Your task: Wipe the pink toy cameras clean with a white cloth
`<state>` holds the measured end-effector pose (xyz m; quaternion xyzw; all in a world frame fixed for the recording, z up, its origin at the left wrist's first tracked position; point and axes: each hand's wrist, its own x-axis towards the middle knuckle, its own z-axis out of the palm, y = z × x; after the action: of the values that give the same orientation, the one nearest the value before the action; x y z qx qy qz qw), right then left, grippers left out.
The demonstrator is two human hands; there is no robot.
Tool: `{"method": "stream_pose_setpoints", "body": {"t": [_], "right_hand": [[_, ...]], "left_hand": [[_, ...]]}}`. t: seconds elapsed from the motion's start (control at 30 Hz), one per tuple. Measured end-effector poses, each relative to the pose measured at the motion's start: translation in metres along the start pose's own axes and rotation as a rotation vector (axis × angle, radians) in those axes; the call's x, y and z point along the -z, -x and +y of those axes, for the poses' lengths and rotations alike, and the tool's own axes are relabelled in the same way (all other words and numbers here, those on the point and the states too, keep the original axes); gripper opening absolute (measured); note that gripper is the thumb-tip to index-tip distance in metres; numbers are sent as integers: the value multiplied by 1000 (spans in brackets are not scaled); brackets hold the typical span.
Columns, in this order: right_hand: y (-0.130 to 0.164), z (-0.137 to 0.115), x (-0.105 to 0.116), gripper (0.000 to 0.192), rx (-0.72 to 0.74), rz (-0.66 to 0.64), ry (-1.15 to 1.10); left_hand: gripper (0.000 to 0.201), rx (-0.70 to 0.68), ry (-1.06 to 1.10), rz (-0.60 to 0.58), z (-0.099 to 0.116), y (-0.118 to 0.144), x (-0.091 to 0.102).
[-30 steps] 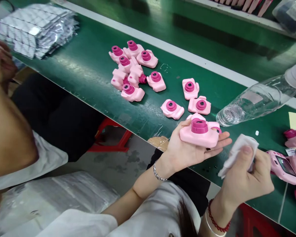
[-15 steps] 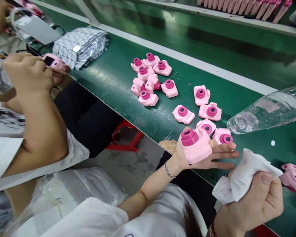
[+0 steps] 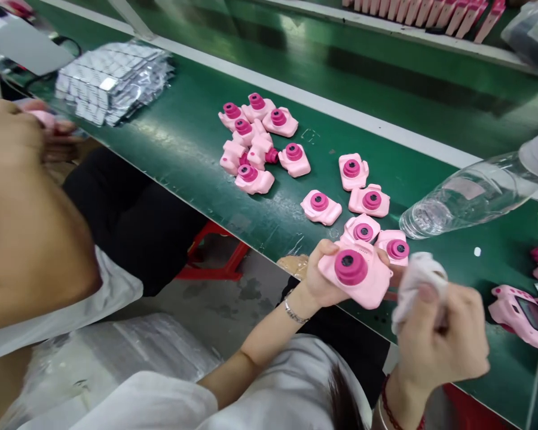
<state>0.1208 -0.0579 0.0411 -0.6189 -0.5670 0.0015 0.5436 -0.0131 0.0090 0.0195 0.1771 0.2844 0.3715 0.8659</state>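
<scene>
My left hand (image 3: 319, 279) holds a pink toy camera (image 3: 355, 278) with a magenta lens, front facing up, over the near edge of the green bench (image 3: 183, 143). My right hand (image 3: 439, 340) grips a crumpled white cloth (image 3: 416, 279) right beside the camera's right end. Just behind the held camera, two more pink cameras (image 3: 379, 239) lie on the bench.
Several pink cameras (image 3: 257, 143) are clustered mid-bench, others (image 3: 358, 185) lie nearer. A clear plastic bottle (image 3: 470, 194) lies on its side at right. Foil packets (image 3: 112, 77) are stacked at left. A co-worker's arm (image 3: 31, 233) fills the left. Pink parts (image 3: 522, 310) sit at right.
My left hand has tilted the camera so its lens faces up and closed around it. My right hand has brought the cloth up against the camera's right side.
</scene>
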Motion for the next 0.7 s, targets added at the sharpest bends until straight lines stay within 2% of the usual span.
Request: {"method": "stream_pose_setpoints", "body": {"t": [0.07,0.13,0.23,0.3,0.37,0.43,0.5,0.6,0.67,0.7], "right_hand": [[-7,8,6,21,-231,142,-1],[-11,14,13,32,-379,182,-77],[-11,18,21,36,-480,67,-195],[-9,16,21,39,-525,13,-252],[-9,12,19,39,-523,-27,-291],[-10,7,14,38,-486,-71,-305],[-13,3,9,33,-391,-142,-297],[-18,0,2,19,-102,-231,-188],[-18,1,1,9,124,-261,-105],[-17,2,3,10,213,-304,-99]], "left_hand": [[74,-28,-78,-118,2,8,3],[77,-174,-316,-191,5,16,4],[85,-381,-726,-206,9,24,1],[84,-405,-869,-259,11,24,0],[87,-411,-912,-320,11,23,1],[89,-409,-931,-330,10,22,3],[87,-377,-939,-288,9,23,4],[81,-325,-919,-152,9,25,0],[81,-357,-904,-102,8,23,-5],[84,-388,-893,-94,8,22,-7]]}}
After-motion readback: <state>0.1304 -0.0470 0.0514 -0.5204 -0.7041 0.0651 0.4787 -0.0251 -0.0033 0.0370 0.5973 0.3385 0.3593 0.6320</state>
